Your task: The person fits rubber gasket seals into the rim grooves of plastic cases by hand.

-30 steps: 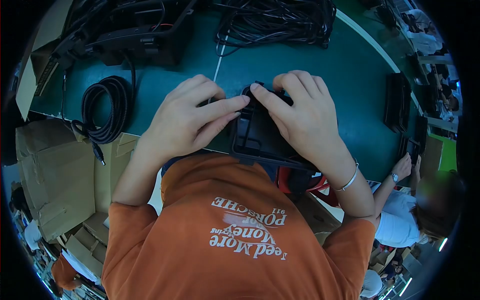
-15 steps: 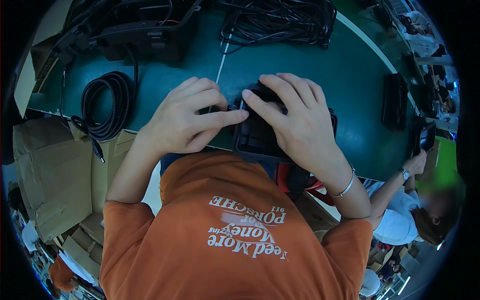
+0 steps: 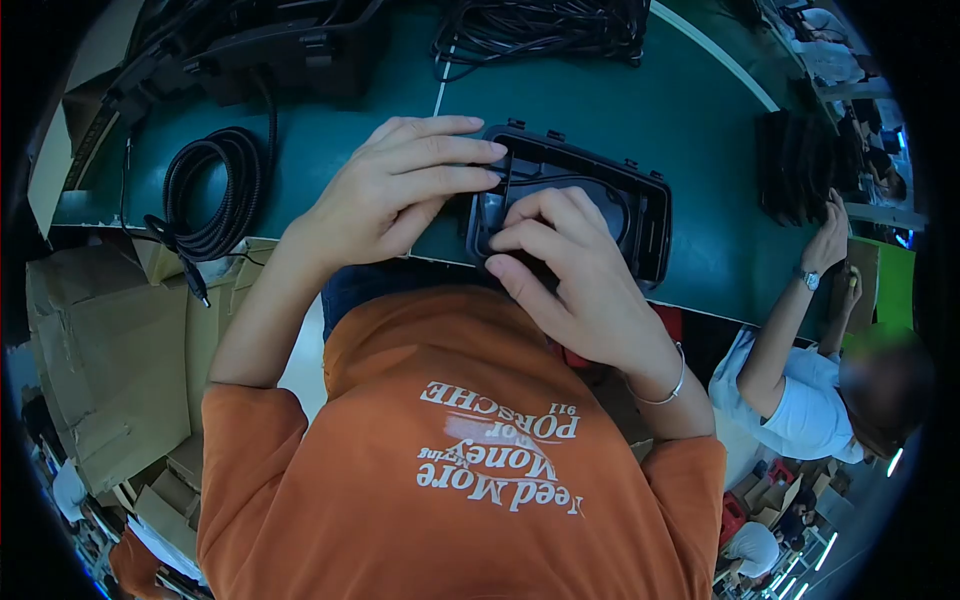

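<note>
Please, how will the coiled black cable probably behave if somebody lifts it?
The coiled black cable would probably flex stiffly, being thick, ridged and smoothly curved. Its plug, hanging beyond the green table, would likely swing.

This looks like a factory workshop: a green worktop (image 3: 715, 190) bears a bundle of black cable (image 3: 545, 30) at the top, cardboard boxes (image 3: 110, 350) stand at left, and another person (image 3: 795, 405) is beside the worktop at right.

Single head-worn wide view, dark curved edges, looking forward and steeply down over the wearer's orange shirt (image 3: 450, 400), close above the green table (image 3: 715, 190)
</note>
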